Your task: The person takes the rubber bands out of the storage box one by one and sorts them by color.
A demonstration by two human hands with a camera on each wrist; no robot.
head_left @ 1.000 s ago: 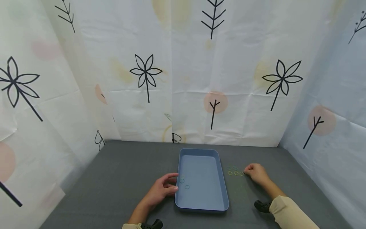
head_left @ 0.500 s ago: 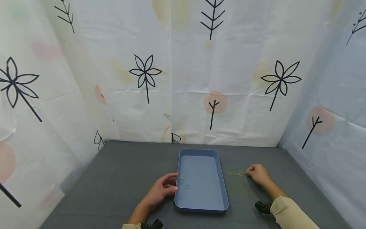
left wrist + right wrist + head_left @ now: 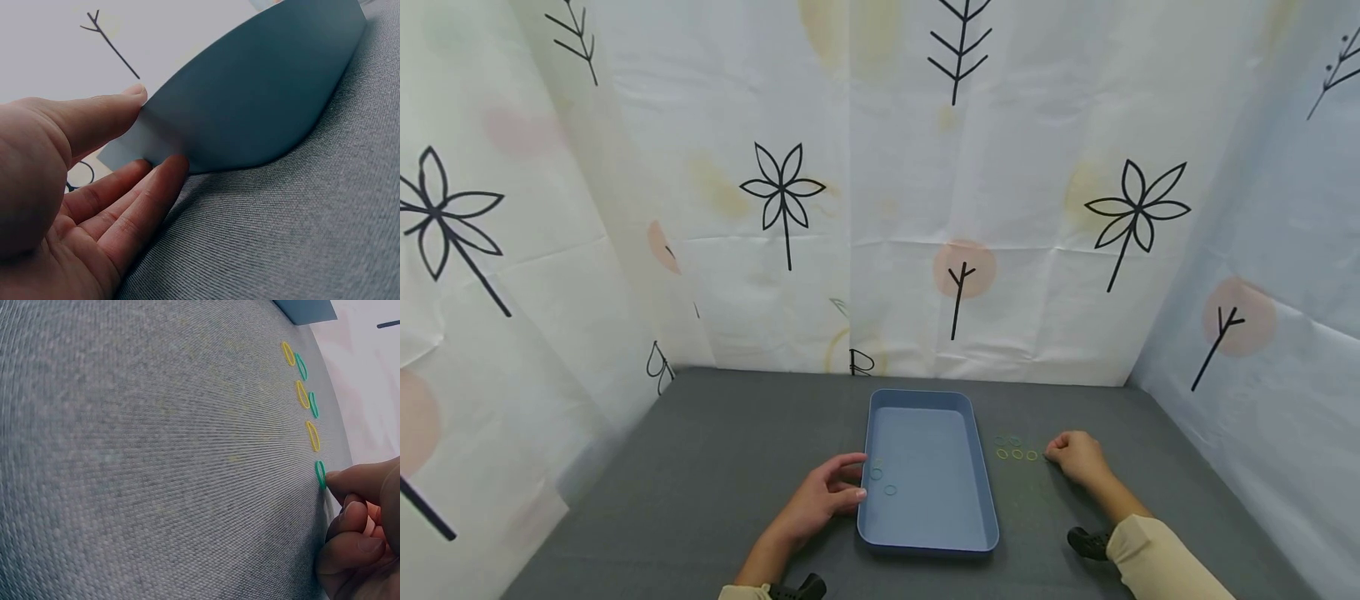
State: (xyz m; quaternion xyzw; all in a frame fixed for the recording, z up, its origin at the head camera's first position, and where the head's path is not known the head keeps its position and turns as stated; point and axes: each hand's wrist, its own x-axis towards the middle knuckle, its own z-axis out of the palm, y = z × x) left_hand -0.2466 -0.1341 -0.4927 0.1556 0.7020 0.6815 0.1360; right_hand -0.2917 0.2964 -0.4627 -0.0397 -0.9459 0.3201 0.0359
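Note:
My left hand [image 3: 820, 498] is at the left side of a blue rectangular tray [image 3: 936, 517]. In the left wrist view its thumb meets the rim and its fingertips touch the outer wall. My right hand [image 3: 1078, 458] is low over the table, to the right of the tray, fingers curled. In the right wrist view a small green rubber band [image 3: 320, 475] is pinched at its fingertips. Beside it lie three yellow rubber bands [image 3: 313, 436] in a row, with two more green rubber bands [image 3: 313, 405] alongside. Inside the tray, thin green bands [image 3: 891, 490] lie near the left wall.
A grey cloth-covered table [image 3: 760, 425] lies under everything. White fabric walls [image 3: 1037, 317] with plant drawings enclose its back and sides. A black wrist strap [image 3: 1088, 542] shows at the right sleeve.
My right hand has shifted slightly to the right, away from the nearest yellow band. The left hand stays at the tray.

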